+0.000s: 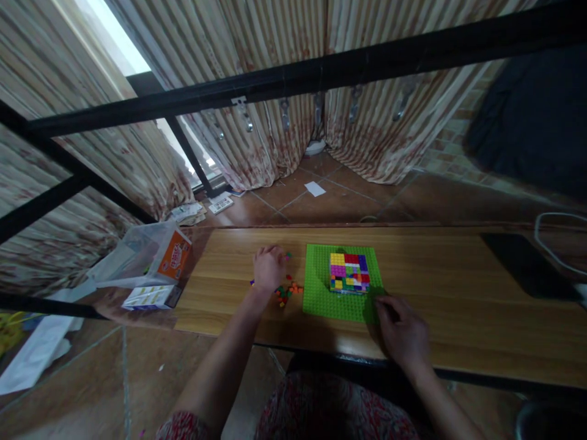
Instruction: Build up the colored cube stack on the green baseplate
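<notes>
Bricks (296, 288) lay near the left hand (269, 267), a green baseplate (316, 281) beside the right hand (404, 330). Whether either grasped anything was unclear.

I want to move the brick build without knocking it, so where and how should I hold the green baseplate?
Probably by its left and right edges, coming in from both sides: the baseplate lies flat and the build stands inward of both edges. The right hand is by the near right corner; on the left, loose bricks lie close to the edge.
</notes>
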### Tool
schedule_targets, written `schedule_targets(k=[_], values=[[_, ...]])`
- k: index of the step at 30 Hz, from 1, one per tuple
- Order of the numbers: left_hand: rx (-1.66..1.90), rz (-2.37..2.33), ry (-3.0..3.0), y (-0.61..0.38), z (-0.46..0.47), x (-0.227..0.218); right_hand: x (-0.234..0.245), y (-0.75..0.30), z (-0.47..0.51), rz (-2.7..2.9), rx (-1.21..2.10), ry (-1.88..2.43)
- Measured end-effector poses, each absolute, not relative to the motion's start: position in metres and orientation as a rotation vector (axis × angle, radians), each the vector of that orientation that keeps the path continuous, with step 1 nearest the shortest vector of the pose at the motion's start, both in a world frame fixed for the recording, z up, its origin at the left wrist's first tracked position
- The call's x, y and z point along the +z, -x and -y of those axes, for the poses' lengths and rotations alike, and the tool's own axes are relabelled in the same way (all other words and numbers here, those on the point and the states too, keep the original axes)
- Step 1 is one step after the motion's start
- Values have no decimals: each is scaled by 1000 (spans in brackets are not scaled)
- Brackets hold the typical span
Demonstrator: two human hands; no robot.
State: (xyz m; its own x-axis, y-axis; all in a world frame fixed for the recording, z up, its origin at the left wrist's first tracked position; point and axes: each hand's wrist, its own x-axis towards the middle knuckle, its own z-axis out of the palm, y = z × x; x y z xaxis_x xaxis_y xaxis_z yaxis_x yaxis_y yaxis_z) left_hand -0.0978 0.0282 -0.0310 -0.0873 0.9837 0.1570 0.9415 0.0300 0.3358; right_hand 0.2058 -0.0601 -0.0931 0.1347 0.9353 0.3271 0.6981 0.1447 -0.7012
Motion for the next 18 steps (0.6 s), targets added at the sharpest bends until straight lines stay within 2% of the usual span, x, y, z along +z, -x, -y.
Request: schedule_targets(k=[10, 14, 18], values=[[357, -2265, -2122, 86, -40, -37, -89, -203, 60, 1622, 360, 1637], [497, -2108, -2218, 73, -24, -26, -87, -202, 60, 1601, 401, 1615], [738, -1743, -2241, 39, 2, -6, -86, -200, 59, 1586, 397, 1609]])
